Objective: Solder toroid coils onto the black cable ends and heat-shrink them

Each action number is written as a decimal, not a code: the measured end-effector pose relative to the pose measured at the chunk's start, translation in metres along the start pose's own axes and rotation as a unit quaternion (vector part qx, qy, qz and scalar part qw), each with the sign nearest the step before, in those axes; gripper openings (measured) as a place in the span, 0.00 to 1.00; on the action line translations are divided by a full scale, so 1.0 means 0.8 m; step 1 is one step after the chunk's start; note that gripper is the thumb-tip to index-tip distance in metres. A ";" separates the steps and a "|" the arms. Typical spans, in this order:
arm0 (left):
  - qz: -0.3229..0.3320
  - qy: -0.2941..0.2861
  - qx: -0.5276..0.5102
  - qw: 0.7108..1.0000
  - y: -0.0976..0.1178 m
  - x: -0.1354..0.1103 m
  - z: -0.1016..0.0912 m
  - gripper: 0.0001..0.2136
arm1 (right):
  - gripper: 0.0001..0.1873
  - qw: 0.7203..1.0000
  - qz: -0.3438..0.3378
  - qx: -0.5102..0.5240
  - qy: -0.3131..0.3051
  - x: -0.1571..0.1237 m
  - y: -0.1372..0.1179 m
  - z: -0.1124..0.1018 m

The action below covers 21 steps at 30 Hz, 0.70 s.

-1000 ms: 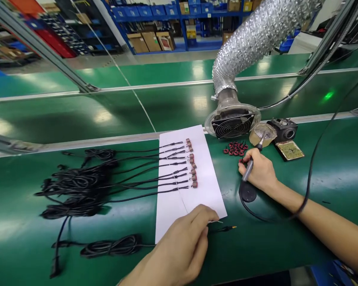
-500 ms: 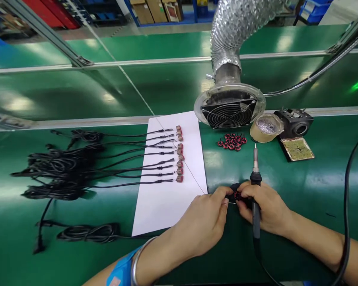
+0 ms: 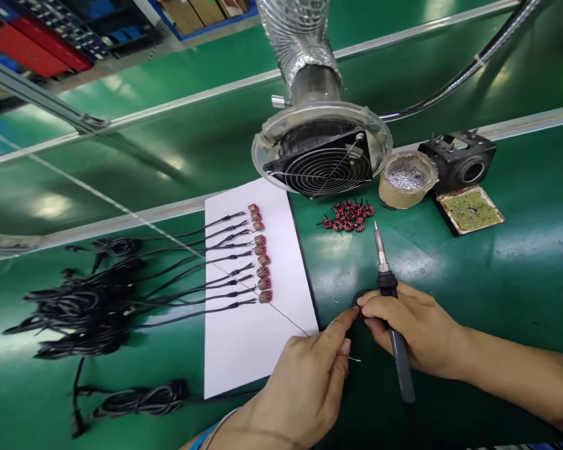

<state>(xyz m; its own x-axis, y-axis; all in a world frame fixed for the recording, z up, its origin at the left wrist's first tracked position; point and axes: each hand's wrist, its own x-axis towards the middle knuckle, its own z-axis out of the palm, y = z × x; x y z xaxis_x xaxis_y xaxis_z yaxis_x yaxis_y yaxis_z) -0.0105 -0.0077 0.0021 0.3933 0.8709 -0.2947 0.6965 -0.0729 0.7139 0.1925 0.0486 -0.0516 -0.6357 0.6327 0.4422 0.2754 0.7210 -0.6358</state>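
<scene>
Just right of the paper (image 3: pixel 239 350), the ring (image 3: pixel 361 310) sits at the fingertips of both hands, mostly covered. Right hand (image 3: pixel 415 325): closed around the iron (image 3: pixel 403 369), thumb and forefinger apparently pinching the ring too. Left hand (image 3: pixel 304 381): closed on the wire (image 3: pixel 355 359), forefinger at the ring; whether it also grips the ring cannot be told. The iron's tip points away from the fingers, toward the loose rings (image 3: pixel 348 225). For good work, maintain that clearance, steady the ring by its rim, and turn it with the fingertips alone so that the iron does not swing. Leave the wire's end free.

Surface: green, glossy bench (image 3: pixel 497 294). Cables (image 3: pixel 75 306) lie bunched at left, their ends on the paper facing a column of coils (image 3: pixel 265 297). Pot (image 3: pixel 401 199), stand (image 3: pixel 460 165) and sponge (image 3: pixel 469 209) occupy the far right.

Room: the fan (image 3: pixel 328 169) hangs at the paper's far end below a foil duct (image 3: pixel 295 31); shelves (image 3: pixel 216 28) stand beyond, partly out of view
</scene>
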 end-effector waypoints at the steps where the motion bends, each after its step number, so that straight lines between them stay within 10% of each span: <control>1: -0.003 -0.003 -0.010 1.000 0.000 0.000 -0.001 0.22 | 0.12 1.000 -0.001 -0.007 0.001 0.000 -0.001 0.001; 21: -0.090 -0.047 -0.149 0.983 0.004 0.007 -0.014 0.21 | 0.14 0.995 0.085 0.054 -0.029 0.004 -0.001 -0.010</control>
<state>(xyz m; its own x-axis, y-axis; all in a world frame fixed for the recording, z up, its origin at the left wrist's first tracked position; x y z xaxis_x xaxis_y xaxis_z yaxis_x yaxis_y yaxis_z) -0.0126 0.0023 0.0099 0.3431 0.8064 -0.4817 0.5582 0.2374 0.7950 0.1965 0.0524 -0.0446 -0.6277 0.7235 0.2872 0.3060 0.5686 -0.7636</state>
